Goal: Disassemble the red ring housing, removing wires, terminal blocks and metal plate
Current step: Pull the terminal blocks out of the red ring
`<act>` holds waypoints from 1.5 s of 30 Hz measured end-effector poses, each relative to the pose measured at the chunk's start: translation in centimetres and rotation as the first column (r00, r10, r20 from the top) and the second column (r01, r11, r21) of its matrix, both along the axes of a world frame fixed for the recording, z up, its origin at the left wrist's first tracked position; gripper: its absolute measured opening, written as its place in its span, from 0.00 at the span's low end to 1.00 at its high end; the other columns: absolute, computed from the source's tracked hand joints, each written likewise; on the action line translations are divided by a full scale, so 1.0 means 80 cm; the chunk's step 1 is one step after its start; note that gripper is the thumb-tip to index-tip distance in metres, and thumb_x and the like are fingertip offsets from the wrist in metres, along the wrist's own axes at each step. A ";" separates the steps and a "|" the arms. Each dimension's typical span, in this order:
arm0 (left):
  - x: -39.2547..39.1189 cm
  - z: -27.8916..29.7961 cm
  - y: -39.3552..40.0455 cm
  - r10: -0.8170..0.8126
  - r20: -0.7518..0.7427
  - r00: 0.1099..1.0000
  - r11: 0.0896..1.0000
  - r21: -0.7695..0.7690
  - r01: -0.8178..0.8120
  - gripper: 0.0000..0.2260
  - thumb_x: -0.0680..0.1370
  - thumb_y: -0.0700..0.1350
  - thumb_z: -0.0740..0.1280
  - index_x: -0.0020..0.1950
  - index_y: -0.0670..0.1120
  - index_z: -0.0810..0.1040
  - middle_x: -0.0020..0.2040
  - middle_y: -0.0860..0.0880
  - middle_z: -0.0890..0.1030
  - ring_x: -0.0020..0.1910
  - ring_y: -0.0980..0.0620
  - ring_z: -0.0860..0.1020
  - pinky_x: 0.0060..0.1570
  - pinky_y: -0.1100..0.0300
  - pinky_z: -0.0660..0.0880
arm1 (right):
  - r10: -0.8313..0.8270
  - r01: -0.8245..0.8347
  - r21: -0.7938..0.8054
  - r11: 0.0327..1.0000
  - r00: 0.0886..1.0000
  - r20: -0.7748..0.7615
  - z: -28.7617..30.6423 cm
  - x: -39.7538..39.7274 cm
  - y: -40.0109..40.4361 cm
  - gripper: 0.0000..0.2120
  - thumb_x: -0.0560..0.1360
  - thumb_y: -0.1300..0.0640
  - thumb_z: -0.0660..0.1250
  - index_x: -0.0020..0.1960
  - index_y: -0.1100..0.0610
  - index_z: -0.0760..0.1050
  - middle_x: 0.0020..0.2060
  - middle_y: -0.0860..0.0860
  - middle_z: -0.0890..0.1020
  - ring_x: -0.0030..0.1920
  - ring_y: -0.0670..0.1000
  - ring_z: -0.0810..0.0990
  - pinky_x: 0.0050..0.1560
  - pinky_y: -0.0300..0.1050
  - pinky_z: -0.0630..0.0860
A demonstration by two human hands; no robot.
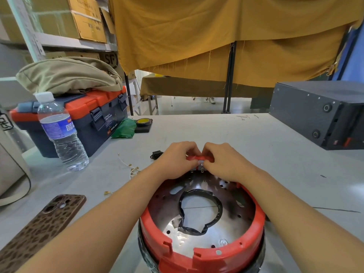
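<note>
The red ring housing (pixel 199 255) lies open side up on the table in front of me. Inside it sits a shiny metal plate (pixel 226 227) with a black-edged round opening. My left hand (pixel 177 160) and my right hand (pixel 222 160) meet at the housing's far rim. Both pinch a small white terminal block (pixel 200 162) with metal tabs, set in that rim. Loose white wires (pixel 130 168) with brass lugs lie on the table to the left. A black power socket (pixel 156 154) lies just beyond my left hand.
A phone in a leopard-print case (pixel 41 227) lies front left. A water bottle (pixel 59 133) stands before an orange and navy toolbox (pixel 94 115). Yellow tape on a black pad (pixel 143 124) sits behind. A dark metal box (pixel 319 113) fills the right.
</note>
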State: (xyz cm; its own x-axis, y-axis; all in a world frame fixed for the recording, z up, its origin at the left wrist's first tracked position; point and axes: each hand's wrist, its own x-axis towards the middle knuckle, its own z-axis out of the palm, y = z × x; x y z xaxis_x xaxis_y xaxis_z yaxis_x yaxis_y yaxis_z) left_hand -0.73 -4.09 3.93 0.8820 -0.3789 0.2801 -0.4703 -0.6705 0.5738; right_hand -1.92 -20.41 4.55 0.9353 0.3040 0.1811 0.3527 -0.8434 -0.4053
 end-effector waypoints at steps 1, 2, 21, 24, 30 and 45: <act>0.000 -0.001 0.001 -0.003 0.005 1.000 1.000 -0.010 0.004 0.05 0.74 0.44 0.71 0.47 0.46 0.79 0.44 0.52 0.80 0.39 0.61 0.74 0.40 0.73 0.70 | 0.007 -0.007 0.000 1.000 1.000 0.003 0.000 0.000 -0.001 0.10 0.74 0.53 0.64 0.53 0.55 0.73 0.43 0.54 0.77 0.44 0.55 0.77 0.47 0.53 0.77; 0.000 -0.002 0.001 -0.005 0.006 1.000 1.000 -0.017 0.005 0.04 0.74 0.45 0.71 0.47 0.47 0.79 0.42 0.54 0.79 0.37 0.62 0.74 0.38 0.74 0.69 | 0.011 -0.011 0.002 1.000 1.000 0.003 -0.001 0.000 -0.002 0.10 0.75 0.52 0.64 0.54 0.55 0.73 0.43 0.53 0.77 0.44 0.55 0.77 0.47 0.53 0.77; 0.001 -0.005 0.002 0.060 0.008 0.998 0.998 0.029 -0.060 0.07 0.73 0.45 0.71 0.47 0.50 0.75 0.40 0.56 0.77 0.38 0.60 0.75 0.35 0.72 0.68 | -0.049 0.049 0.053 0.997 0.999 -0.006 -0.005 0.003 -0.008 0.10 0.72 0.50 0.69 0.50 0.53 0.74 0.47 0.53 0.79 0.46 0.54 0.78 0.50 0.52 0.78; 0.001 -0.005 0.001 0.059 0.020 0.998 0.997 0.043 -0.059 0.06 0.73 0.45 0.71 0.47 0.50 0.75 0.41 0.54 0.77 0.38 0.59 0.75 0.36 0.71 0.69 | -0.052 0.052 0.034 0.998 0.999 -0.003 -0.005 0.004 -0.008 0.10 0.73 0.51 0.69 0.50 0.54 0.74 0.47 0.54 0.79 0.46 0.54 0.78 0.50 0.51 0.77; -0.001 -0.003 -0.002 0.065 0.036 0.997 0.995 0.080 -0.067 0.06 0.73 0.45 0.70 0.46 0.48 0.74 0.44 0.51 0.79 0.42 0.52 0.77 0.42 0.61 0.74 | -0.075 0.076 -0.029 0.997 0.997 0.022 -0.005 0.004 -0.006 0.08 0.75 0.51 0.67 0.48 0.53 0.72 0.46 0.53 0.76 0.44 0.54 0.77 0.46 0.49 0.76; 0.003 -0.003 -0.011 0.058 0.064 0.996 0.987 0.146 -0.067 0.05 0.75 0.42 0.66 0.45 0.46 0.71 0.44 0.45 0.80 0.43 0.46 0.77 0.47 0.48 0.75 | -0.026 0.036 -0.199 0.979 0.998 0.055 -0.008 0.005 -0.002 0.07 0.79 0.52 0.58 0.47 0.54 0.62 0.41 0.53 0.71 0.42 0.58 0.73 0.41 0.50 0.72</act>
State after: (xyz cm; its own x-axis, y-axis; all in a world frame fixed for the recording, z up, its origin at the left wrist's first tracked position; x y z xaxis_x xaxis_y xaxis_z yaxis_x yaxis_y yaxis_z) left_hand -0.48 -4.98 3.69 0.8886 -0.3648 0.2780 -0.4553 -0.7750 0.4383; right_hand -1.52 -20.58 3.92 0.9357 0.3100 0.1683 0.3412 -0.9165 -0.2090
